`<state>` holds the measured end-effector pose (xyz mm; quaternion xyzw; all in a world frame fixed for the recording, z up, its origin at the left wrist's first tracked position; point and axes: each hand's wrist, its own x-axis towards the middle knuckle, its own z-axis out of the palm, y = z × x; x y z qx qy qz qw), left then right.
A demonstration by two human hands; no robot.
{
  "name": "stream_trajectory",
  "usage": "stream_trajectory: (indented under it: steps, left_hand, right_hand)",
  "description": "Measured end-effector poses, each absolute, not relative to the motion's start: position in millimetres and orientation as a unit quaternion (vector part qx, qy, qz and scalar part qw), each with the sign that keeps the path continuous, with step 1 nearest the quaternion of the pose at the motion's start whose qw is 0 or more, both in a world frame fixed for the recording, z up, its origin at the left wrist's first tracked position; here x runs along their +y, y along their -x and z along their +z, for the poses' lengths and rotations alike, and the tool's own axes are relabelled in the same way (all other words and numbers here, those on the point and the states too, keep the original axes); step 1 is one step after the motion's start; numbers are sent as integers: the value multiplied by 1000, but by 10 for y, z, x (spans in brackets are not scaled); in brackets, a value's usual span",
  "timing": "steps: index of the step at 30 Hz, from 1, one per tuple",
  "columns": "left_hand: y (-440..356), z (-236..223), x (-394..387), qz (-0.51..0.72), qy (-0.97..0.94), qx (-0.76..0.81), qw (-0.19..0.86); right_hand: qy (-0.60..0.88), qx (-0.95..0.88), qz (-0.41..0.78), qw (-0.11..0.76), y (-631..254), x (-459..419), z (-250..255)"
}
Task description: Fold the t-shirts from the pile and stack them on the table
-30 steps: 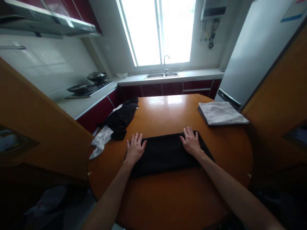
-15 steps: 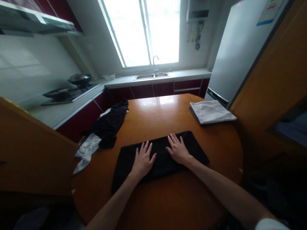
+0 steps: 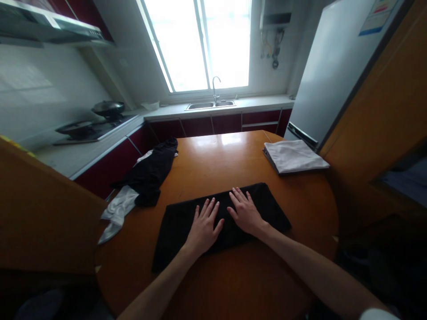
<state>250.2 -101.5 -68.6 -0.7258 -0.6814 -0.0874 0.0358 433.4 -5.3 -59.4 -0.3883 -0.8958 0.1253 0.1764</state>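
A flat, rectangular piece of folded black fabric [image 3: 230, 235] lies near the middle of the near half of a glossy, rounded orange-brown wooden table [image 3: 213, 164], its long sides running roughly along the table's near edge and its right end slightly farther from that edge than its left. The left hand [image 3: 205, 227] rests palm down on the fabric left of its middle, fingers straight and slightly spread, grasping nothing. The right hand [image 3: 247, 214] lies just beside it, also palm down on the fabric, its fingers extended and thumb apart, with nothing gripped.

Along the table's left edge lies a crumpled black garment [image 3: 151, 173], with a rumpled white cloth [image 3: 118, 206] at its near end. Close to the table's far right edge sits a neatly folded stack of pale grey and darker fabric [image 3: 295, 155]. Beyond the far edge, a stainless-steel double sink [image 3: 202, 106] is set into a white counter [image 3: 170, 112].
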Motion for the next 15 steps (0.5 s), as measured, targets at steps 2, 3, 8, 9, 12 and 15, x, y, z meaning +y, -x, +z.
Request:
stream_trajectory:
  steps: [2, 3, 8, 9, 12, 15]
  left_hand:
    - [-2528, -647, -1029, -92, 738, -667, 37]
    - [-2542, -640, -1036, -91, 745, -660, 35]
    - [-2567, -726, -1041, -63, 760, -647, 10]
    - [-2561, -749, -1038, -63, 760, -646, 8]
    - [-2538, -788, -1030, -76, 763, -642, 7]
    - [-2528, -778, -1023, -99, 764, -638, -2]
  right_hand:
    - [412, -881, 122, 199, -4374, 17, -542]
    - [422, -874, 121, 206, -4390, 47, -535]
    - [435, -876, 137, 157, -4387, 79, -656]
    - [434, -877, 140, 150, -4376, 73, -677]
    - [435, -869, 145, 187, -4375, 104, -650]
    - [462, -832, 162, 260, -4520, 278, -518]
